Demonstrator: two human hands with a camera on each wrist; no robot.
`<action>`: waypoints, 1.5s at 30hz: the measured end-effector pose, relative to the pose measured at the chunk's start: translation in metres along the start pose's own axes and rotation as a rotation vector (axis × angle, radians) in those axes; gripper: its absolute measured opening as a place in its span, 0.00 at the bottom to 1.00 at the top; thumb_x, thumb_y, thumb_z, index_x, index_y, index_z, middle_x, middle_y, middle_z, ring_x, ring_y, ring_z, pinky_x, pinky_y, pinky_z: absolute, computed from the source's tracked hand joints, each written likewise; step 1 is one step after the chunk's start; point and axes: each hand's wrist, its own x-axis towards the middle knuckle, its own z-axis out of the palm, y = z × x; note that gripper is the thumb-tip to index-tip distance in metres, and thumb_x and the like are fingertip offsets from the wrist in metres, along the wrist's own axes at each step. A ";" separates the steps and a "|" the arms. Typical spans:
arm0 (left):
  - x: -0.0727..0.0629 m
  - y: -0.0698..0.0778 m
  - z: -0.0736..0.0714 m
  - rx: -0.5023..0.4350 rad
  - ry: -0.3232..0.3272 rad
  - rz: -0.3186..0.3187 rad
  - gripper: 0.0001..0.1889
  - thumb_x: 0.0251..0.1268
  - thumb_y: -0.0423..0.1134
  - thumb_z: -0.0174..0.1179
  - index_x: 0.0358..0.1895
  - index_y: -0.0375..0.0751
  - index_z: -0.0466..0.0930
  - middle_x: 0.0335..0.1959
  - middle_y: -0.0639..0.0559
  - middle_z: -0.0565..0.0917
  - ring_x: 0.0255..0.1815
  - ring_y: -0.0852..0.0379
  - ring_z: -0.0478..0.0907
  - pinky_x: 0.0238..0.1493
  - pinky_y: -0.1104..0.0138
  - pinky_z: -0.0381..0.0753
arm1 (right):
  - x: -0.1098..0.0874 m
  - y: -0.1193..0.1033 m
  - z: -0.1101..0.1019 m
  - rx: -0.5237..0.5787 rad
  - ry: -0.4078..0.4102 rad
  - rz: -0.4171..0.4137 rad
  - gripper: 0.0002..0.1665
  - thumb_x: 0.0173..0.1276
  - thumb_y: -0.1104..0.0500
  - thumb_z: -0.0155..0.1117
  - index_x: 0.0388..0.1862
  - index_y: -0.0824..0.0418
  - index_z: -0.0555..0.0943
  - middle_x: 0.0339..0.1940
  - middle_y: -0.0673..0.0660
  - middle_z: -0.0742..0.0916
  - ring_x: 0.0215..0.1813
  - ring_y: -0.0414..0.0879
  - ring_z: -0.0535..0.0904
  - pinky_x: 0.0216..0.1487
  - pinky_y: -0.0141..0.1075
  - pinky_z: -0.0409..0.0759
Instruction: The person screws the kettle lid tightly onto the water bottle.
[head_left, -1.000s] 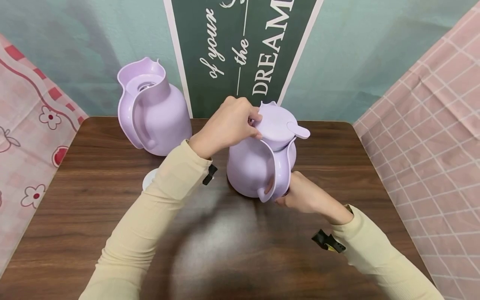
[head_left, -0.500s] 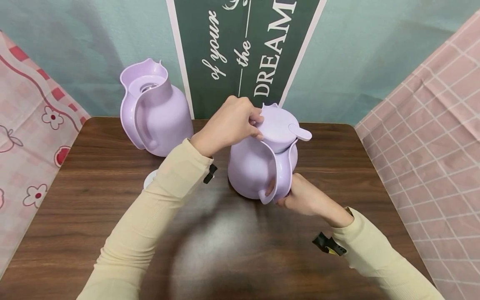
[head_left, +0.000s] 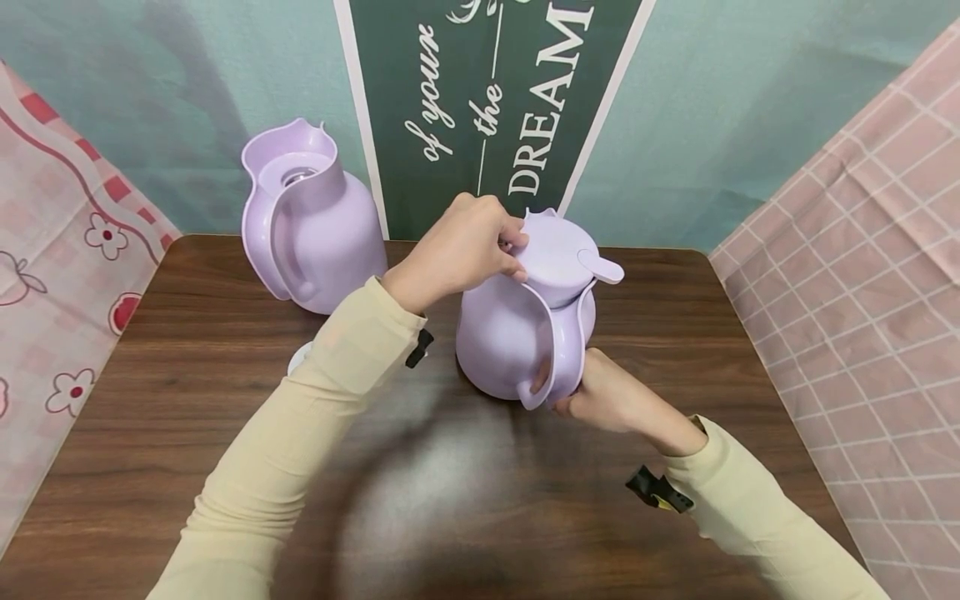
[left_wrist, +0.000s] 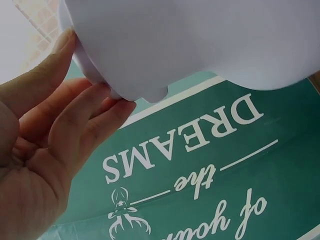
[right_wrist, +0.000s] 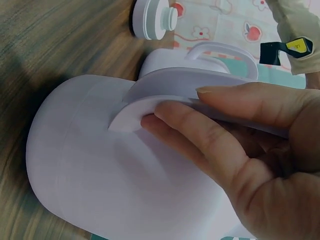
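- The lavender vacuum jug (head_left: 495, 342) stands upright on the wooden table (head_left: 570, 533), towards its far edge and right of the second jug (head_left: 341, 237).
- The left hand (head_left: 453, 250) has thumb and fingers bent in a pinch at the left edge of the lid (head_left: 553, 250); whether they also catch the collar beneath cannot be told.
- The right hand (head_left: 611, 396) grips the handle (head_left: 567, 354) low down, thumb on one side and fingers curled against the other.
- Likely trouble: the smooth lid offers little purchase, so a light fingertip pinch could slip if the left hand twists or lifts.
- Uneven pressure from that one side could leave the lid cocked in the collar.
- If the right hand's hold loosened, the body would probably swivel with any turn of the lid; a hard sideways pull might tip it.
- The jug's long axis runs vertically; the spout (head_left: 538, 212) faces the back wall, the handle faces the person, and the lid's lever (head_left: 602, 267) juts right, beside the handle rather than over it.
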 end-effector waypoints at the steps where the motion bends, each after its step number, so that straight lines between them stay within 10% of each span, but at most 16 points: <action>1: 0.000 0.000 0.000 0.001 -0.004 0.003 0.12 0.45 0.40 0.71 0.34 0.40 0.87 0.48 0.50 0.81 0.49 0.55 0.76 0.41 0.68 0.71 | 0.000 0.000 0.000 -0.001 0.000 0.005 0.11 0.42 0.74 0.58 0.26 0.62 0.75 0.21 0.50 0.77 0.25 0.41 0.70 0.26 0.34 0.71; 13: -0.003 0.008 0.000 -0.057 0.091 -0.179 0.03 0.52 0.37 0.65 0.25 0.42 0.84 0.21 0.56 0.77 0.31 0.57 0.69 0.30 0.68 0.65 | -0.002 -0.002 0.004 -0.048 0.038 0.048 0.10 0.40 0.74 0.55 0.19 0.60 0.71 0.17 0.48 0.72 0.23 0.42 0.67 0.25 0.34 0.67; 23: 0.006 0.011 -0.004 -0.046 0.020 -0.206 0.27 0.45 0.46 0.70 0.06 0.43 0.61 0.09 0.57 0.52 0.23 0.58 0.56 0.20 0.70 0.50 | -0.002 -0.002 0.003 -0.041 0.029 0.064 0.10 0.40 0.74 0.56 0.22 0.61 0.72 0.18 0.49 0.73 0.23 0.42 0.67 0.25 0.35 0.67; 35: 0.013 0.009 -0.009 -0.032 -0.029 -0.210 0.13 0.42 0.46 0.72 0.20 0.40 0.83 0.20 0.54 0.77 0.34 0.53 0.67 0.30 0.69 0.64 | -0.001 -0.002 0.002 -0.013 0.011 0.074 0.09 0.41 0.74 0.58 0.23 0.63 0.75 0.18 0.49 0.74 0.22 0.41 0.67 0.23 0.34 0.68; 45: 0.016 0.007 -0.011 0.010 -0.064 -0.177 0.13 0.44 0.47 0.71 0.18 0.41 0.83 0.15 0.55 0.73 0.34 0.53 0.66 0.32 0.69 0.64 | 0.000 0.000 0.001 -0.005 0.007 0.034 0.10 0.42 0.73 0.58 0.26 0.63 0.75 0.20 0.50 0.75 0.24 0.42 0.69 0.26 0.35 0.69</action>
